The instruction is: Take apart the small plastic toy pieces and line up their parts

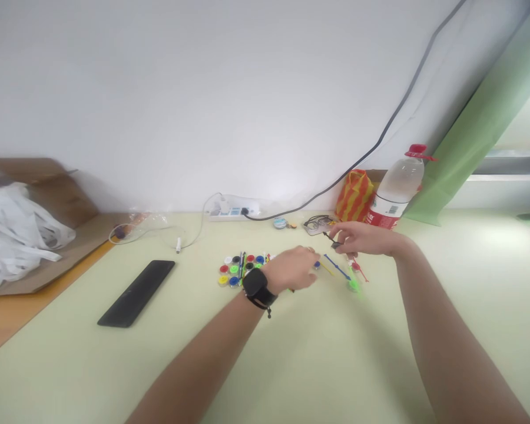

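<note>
My right hand is closed in a pinch on a small black plastic piece with an arrow-like tip, held above the table. Below it lie a blue arrow-tipped stick, a bright green piece and a red piece. My left hand, with a black watch on its wrist, is over the table, thumb and fingers apart. Beside its fingertips are a small blue round piece and a thin yellow stick. Coloured round caps stand in rows left of it, partly hidden.
A black flat slab lies at left. A white power strip sits against the wall with cables. At back right stand a large bottle and a red-yellow striped bag. A cardboard box with white plastic bags is far left.
</note>
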Available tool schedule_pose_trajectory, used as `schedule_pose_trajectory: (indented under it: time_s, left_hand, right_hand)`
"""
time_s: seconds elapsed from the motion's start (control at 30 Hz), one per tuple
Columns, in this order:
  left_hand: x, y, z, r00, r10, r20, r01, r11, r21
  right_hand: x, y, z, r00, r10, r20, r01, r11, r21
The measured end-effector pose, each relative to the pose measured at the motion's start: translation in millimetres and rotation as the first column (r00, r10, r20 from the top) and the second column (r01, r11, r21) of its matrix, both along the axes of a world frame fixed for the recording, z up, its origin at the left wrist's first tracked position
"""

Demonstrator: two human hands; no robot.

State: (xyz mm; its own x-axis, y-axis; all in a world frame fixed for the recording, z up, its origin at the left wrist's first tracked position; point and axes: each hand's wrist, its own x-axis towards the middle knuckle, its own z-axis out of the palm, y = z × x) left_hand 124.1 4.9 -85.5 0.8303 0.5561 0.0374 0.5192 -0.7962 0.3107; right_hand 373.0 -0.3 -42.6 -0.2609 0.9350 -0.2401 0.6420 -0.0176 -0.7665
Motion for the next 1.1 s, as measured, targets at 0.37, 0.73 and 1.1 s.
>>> schedule_pose_trajectory:
  time_s: [0.37, 0.73, 1.1]
  left_hand:
    - [-1.7, 4.5, 35.5, 0.778, 0.079, 0.623, -0.078, 0.997, -0.030]
    - [-14.2, 14.4, 41.9, 0.668, 0.096, 0.738, 0.031, 0.987, -0.157]
    - [-12.8, 24.1, 19.1, 0.754, 0.140, 0.642, -0.037, 0.984, -0.172]
  right_hand:
    - [-60.9, 8.6, 2.9, 0.907, -0.035, -0.420, 0.113, 0.980, 0.162]
    - [-59.3, 4.4, 3.4, 0.788, 0.108, -0.607, -0.033, 0.991, 0.133]
    - [-55.4, 9.2, -8.9, 0.996, -0.045, -0.078, 0.062, 0.972, 0.226]
